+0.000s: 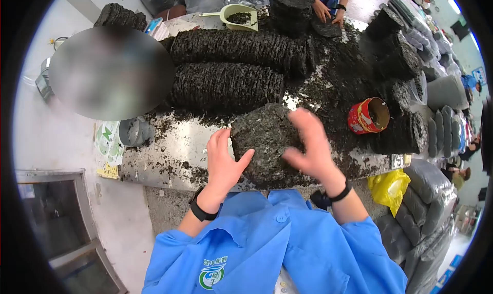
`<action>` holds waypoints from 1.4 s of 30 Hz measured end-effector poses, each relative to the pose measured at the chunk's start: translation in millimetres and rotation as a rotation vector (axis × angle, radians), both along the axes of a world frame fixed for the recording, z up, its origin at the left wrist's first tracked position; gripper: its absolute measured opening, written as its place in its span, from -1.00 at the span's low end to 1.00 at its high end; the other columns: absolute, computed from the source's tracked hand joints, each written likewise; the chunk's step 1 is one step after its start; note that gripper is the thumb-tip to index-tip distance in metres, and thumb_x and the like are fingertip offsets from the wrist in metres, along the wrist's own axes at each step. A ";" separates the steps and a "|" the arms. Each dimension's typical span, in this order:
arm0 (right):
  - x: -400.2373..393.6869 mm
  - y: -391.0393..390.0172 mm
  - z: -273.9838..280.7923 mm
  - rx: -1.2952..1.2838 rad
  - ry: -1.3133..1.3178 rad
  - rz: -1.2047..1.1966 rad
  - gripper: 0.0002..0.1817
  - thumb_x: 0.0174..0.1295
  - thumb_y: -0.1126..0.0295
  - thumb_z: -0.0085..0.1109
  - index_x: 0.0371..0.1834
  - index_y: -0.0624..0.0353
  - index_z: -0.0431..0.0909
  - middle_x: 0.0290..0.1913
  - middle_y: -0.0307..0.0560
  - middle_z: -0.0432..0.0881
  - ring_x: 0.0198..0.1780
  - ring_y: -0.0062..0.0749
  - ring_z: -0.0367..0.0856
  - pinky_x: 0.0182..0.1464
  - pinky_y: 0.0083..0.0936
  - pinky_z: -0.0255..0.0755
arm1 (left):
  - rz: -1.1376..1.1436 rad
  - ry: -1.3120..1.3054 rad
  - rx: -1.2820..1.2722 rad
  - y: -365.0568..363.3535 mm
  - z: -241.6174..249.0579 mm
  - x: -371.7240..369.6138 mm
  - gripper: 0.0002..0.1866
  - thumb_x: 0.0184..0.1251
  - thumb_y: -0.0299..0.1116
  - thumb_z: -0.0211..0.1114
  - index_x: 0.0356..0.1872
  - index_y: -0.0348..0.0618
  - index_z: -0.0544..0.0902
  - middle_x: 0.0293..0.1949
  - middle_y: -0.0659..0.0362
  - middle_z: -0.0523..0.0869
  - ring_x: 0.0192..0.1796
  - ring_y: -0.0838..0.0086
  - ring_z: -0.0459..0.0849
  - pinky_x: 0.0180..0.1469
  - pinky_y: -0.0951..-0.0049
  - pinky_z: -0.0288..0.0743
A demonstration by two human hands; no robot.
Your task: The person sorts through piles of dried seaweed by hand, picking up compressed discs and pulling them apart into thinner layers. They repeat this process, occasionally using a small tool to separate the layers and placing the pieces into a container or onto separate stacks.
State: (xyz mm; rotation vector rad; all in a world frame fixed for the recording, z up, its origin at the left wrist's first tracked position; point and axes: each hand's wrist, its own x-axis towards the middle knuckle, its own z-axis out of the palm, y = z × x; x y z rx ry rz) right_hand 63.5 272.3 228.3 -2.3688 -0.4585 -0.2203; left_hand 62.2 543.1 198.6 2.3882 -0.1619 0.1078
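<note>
A round, dark, flaky disc [266, 142] stands at the near edge of the metal table, between my two hands. My left hand [225, 158] rests against its left side, thumb and fingers apart. On the right side, my right hand [310, 145] is slightly blurred, with its thumb and fingers spread at the disc's edge. Whether the right fingers touch it cannot be made out. Just behind the disc lies a long row of similar dark discs [226, 86], with a second row [231, 47] beyond.
A red tin [368, 115] stands to the right among loose dark flakes. A grey cup [134, 131] is at the left, a green dustpan [239, 16] at the back. Across the table a co-worker's hands [328, 11] touch another disc. Dark stacks [400, 135] line the right.
</note>
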 end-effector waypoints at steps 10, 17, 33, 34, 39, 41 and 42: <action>-11.4 7.4 -1.2 0.188 0.063 0.269 0.20 -0.21 -0.04 0.69 0.58 0.11 0.30 0.66 0.23 0.13 0.70 0.19 0.00 0.67 0.21 -0.22 | 0.243 0.570 -1.047 -41.2 76.7 24.0 -0.63 0.57 -0.39 0.22 0.28 -0.31 0.47 0.11 0.03 0.71 0.09 0.41 0.74 0.13 0.33 0.66; 11.3 -24.3 -23.0 0.812 0.113 0.039 -0.50 0.37 0.73 0.00 0.38 0.27 0.50 0.35 0.04 0.64 0.44 -0.13 0.54 0.58 -0.15 0.22 | 0.249 0.023 -0.049 -40.0 60.5 -1.7 -0.49 0.50 -0.18 0.36 0.25 -0.38 0.56 0.13 -0.01 0.64 0.17 0.22 0.65 0.16 0.25 0.57; -1.4 -19.1 -5.8 0.957 -0.019 -0.087 -0.65 0.60 0.52 -0.04 0.35 0.44 0.46 0.35 0.06 0.61 0.38 -0.29 0.54 0.49 -0.34 0.33 | 0.244 0.163 0.211 -47.7 44.2 -24.1 -0.27 0.01 -0.21 0.70 0.10 -0.35 0.47 -0.06 0.00 0.55 -0.01 0.24 0.59 0.07 0.28 0.53; -0.9 -21.5 -9.5 0.957 -0.026 -0.089 -0.65 0.60 0.52 -0.04 0.35 0.44 0.46 0.35 0.06 0.61 0.38 -0.29 0.54 0.49 -0.34 0.33 | 0.239 0.158 0.210 -47.0 47.6 -21.8 -0.27 0.01 -0.21 0.70 0.10 -0.35 0.47 -0.06 0.00 0.55 -0.01 0.24 0.59 0.07 0.28 0.53; 9.7 -49.8 -16.0 1.495 0.229 -0.656 -0.78 0.61 0.34 0.10 0.16 0.18 0.54 -0.01 -0.25 0.70 -0.09 -0.67 0.62 -0.07 -0.65 0.51 | 0.301 0.501 -0.340 -18.5 41.6 -10.7 -0.29 0.02 -0.23 0.70 0.05 -0.34 0.42 -0.15 0.00 0.56 -0.14 0.25 0.59 -0.10 0.22 0.53; 8.9 -63.7 -33.8 1.538 0.259 -0.663 -0.82 0.60 0.34 0.11 0.11 0.15 0.55 -0.04 -0.26 0.70 -0.10 -0.68 0.62 -0.10 -0.66 0.51 | 0.296 0.444 -0.355 -12.2 40.0 -6.7 -0.31 0.04 -0.26 0.68 0.05 -0.35 0.42 -0.15 0.00 0.57 -0.16 0.26 0.60 -0.11 0.24 0.54; 8.9 -65.5 -36.2 1.506 0.230 -0.636 -0.86 0.60 0.34 0.12 0.06 0.12 0.55 -0.06 -0.26 0.70 -0.10 -0.69 0.63 -0.11 -0.67 0.52 | 0.302 0.386 -0.370 -14.4 42.4 -4.4 -0.33 0.06 -0.28 0.66 0.05 -0.35 0.41 -0.15 0.01 0.57 -0.18 0.27 0.61 -0.11 0.27 0.56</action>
